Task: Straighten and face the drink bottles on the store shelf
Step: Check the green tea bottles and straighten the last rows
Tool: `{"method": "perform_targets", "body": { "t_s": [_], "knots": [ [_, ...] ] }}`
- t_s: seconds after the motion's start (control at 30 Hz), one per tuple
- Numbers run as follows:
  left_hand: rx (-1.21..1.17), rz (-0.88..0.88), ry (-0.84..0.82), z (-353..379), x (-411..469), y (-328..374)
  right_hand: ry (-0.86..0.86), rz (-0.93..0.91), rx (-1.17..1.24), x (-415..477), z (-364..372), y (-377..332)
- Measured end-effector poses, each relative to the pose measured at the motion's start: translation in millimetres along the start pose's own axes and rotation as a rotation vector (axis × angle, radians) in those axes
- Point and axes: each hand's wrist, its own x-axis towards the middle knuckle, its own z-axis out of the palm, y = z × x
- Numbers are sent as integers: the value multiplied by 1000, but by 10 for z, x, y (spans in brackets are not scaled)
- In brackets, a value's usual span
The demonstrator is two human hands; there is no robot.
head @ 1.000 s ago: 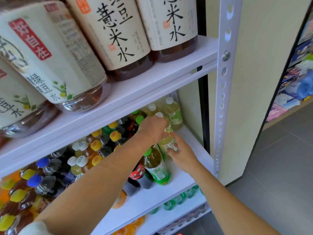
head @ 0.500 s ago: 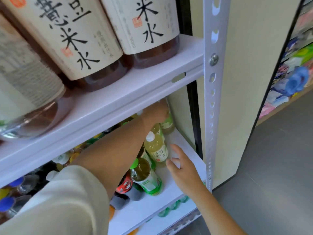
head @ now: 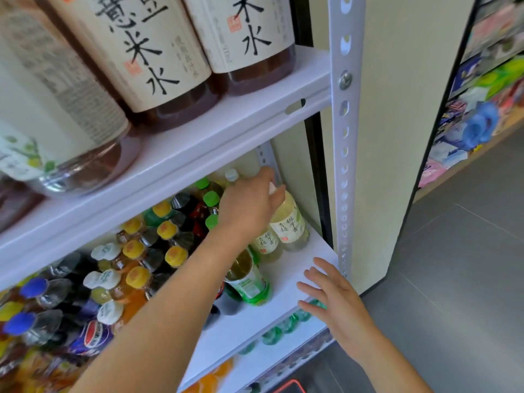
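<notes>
Pale tea bottle (head: 289, 225) on shelf (head: 289, 269), just left of slotted post (head: 344, 171). Left hand (head: 249, 208) grip clamped round its cap. Right hand (head: 337, 302) lower, beside post, grip apart, fingers spread over shelf edge.

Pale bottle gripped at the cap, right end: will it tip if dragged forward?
Likely tippy: the pale bottle is tall, narrow, and the left hand grips only its top. It looks full, so fairly heavy. The smooth white shelf probably lets it slide.

You can count three green caps (head: 211, 198), two blue caps (head: 34, 287), at least six yellow caps (head: 166, 229) and three pale tea bottles (head: 289, 225) showing.
</notes>
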Motion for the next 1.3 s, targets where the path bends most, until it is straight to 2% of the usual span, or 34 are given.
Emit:
{"method": "perform_targets", "body": {
  "t_s": [0.13, 0.27, 0.43, 0.53, 0.63, 0.73, 0.87, 1.0, 1.07, 1.1, 1.17, 1.23, 1.3],
  "knots": [
    [-217, -58, 246, -351, -653, 47, -81, 167, 211, -162, -40, -30],
    [-575, -224, 283, -539, -1082, -4, -251, 235, 235, -351, 13, -100],
    [-890, -404, 277, -631, -1313, -48, -306, 59, 151, -645, 78, -171],
    [-1053, -533, 189, -667, -1408, -54, -323, -121, 113, -823, 134, -194],
    [-1189, -572, 59, -619, -1525, 0, -290, -242, 83, -960, 180, -198],
    [-1433, -611, -5, -520, -1631, 163, -255, -358, 49, -1050, 217, -182],
    [-1623, -617, 90, -454, -1624, 371, -136, -566, -260, -1166, 260, -141],
    [-1697, -656, 189, -460, -1600, 489, -132, -615, -508, -1236, 271, -45],
    [-1712, -678, 193, -452, -1613, 501, -220, -528, -481, -1258, 264, -82],
    [-1727, -686, 181, -445, -1624, 507, -281, -405, -370, -1263, 260, -112],
    [-1778, -702, 151, -451, -1646, 521, -418, -45, -32, -1243, 266, -147],
    [-1830, -698, 102, -464, -1662, 538, -531, 216, 128, -1245, 255, -139],
    [-1859, -655, 31, -481, -1668, 523, -593, 242, 146, -1234, 239, -103]
  ]
}}
